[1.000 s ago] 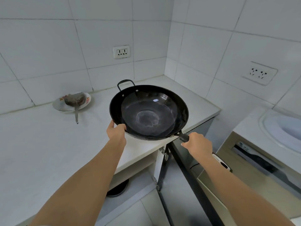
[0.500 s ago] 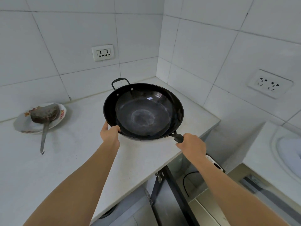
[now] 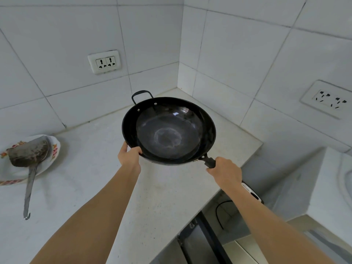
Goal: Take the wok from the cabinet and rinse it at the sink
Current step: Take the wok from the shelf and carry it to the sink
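A black wok [image 3: 168,130] with a pale ring on its bottom hangs level above the white counter [image 3: 95,168], near the tiled corner. My left hand [image 3: 129,156] grips its near-left rim. My right hand [image 3: 225,171] is closed around the long black handle at the wok's near-right side. A small loop handle sticks out on the far rim. The wok is empty. No sink shows in the head view.
A flowered plate [image 3: 54,149] with a dirty metal spatula [image 3: 28,155] lies at the counter's left. Wall sockets [image 3: 104,62] sit on the tiles behind and to the right. The open cabinet door [image 3: 205,237] stands below the counter edge; a white appliance [image 3: 335,183] is at right.
The wok has risen from in front of the cabinet to above the counter. The view has swung right, so the plate now sits farther left. Both hands keep their grip.
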{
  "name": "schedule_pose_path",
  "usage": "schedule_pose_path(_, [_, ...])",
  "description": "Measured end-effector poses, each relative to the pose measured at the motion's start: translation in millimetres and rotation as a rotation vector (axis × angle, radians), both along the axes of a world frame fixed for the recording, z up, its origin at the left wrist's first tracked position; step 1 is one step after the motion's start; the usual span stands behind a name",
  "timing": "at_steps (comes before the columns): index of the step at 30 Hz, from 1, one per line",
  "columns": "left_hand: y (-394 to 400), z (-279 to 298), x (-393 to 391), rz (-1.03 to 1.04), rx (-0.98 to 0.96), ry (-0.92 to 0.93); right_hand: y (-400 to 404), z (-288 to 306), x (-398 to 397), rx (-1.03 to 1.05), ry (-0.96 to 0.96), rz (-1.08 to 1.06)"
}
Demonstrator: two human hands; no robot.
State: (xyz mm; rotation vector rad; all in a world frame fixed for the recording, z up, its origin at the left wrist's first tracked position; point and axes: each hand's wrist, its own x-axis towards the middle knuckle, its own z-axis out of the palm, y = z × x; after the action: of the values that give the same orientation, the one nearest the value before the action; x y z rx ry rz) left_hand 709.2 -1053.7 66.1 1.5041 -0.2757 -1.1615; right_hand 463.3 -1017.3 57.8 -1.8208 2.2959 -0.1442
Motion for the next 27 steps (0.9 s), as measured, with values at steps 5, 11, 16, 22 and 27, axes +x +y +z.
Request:
schedule_pose_path(5, [-9,-5,-2,-0.005,0.022,-0.003,-6,-3,-1,0.0,0.011,-0.006])
schedule_pose_path(11, [-11,-9,-3,-0.004,0.029,-0.006,-8,-5,-1,0.009,0.024,0.005])
schedule_pose_path(16, [-9,-10,-2,-0.021,0.021,-0.04,-10,-4,-1,0.055,-0.014,0.025])
schedule_pose_path(22, [-2,-13,-1,-0.069,0.009,-0.099,-9,-7,-6,0.194,-0.156,0.079])
schedule_pose_path(27, [0,-13,1,-0.127,-0.001,-0.153,-6,2,-14,0.295,-0.342,0.136])
